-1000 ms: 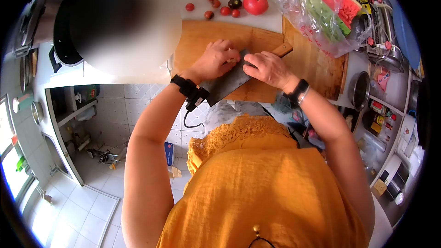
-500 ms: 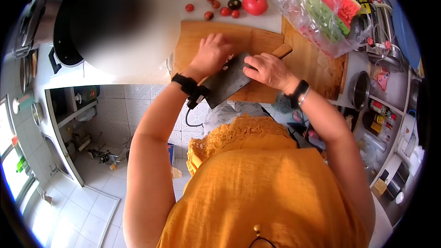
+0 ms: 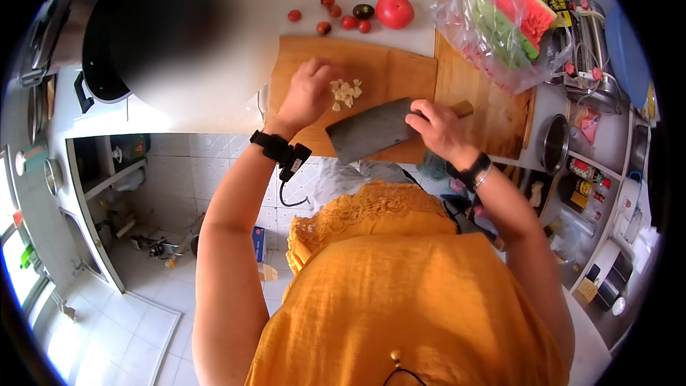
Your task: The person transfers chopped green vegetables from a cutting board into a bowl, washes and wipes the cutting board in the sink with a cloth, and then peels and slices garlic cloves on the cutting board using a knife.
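On the wooden cutting board (image 3: 393,68) lies a small heap of pale chopped pieces (image 3: 346,93). Just left of the heap is my left hand (image 3: 311,88), its fingers curled together; whether anything is between them is hidden. My right hand (image 3: 437,127) grips the cleaver (image 3: 371,129) where the dark blade meets the wooden handle. The blade points left, below the pale pieces and over the board's near edge.
Behind the board are small tomatoes (image 3: 348,23), a dark one (image 3: 363,11) and a large red tomato (image 3: 394,11). Watermelon (image 3: 525,18) in a clear bag sits at the back right. A black pan (image 3: 100,64) stands left. A metal bowl (image 3: 554,144) is at right.
The cleaver has moved right and toward me, its blade turned flatter, with my right hand. My left hand has shifted left, away from the blade. The chopped pieces have come into full view.
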The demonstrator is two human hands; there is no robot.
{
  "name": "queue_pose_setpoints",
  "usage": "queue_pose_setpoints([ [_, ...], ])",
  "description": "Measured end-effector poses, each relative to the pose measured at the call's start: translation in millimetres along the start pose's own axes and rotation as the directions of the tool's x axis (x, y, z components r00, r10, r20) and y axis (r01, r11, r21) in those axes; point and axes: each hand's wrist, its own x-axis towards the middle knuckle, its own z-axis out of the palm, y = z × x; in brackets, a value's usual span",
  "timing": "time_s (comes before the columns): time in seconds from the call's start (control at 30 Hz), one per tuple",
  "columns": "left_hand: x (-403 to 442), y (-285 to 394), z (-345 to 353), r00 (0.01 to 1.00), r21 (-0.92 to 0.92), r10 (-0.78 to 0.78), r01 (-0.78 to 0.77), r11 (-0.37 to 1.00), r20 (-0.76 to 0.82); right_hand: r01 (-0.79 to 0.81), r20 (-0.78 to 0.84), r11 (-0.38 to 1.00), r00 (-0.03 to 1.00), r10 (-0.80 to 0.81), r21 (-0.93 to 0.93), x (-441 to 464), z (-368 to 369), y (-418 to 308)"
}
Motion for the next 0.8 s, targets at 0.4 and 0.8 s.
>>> queue_pose_setpoints([
  [0.4,-36.5,24.1,15.4,0.962,0.144,-0.257,0.268,0.952,-0.092,-0.588,-0.001,0.772,0.796,0.606,0.240,17.0,18.6,-29.2],
  [0.8,-22.3,40.7,-3.8,0.939,-0.034,-0.192,0.190,0.981,-0.286,-0.685,0.426,0.210,0.632,0.648,0.698,16.6,-0.4,-31.4],
])
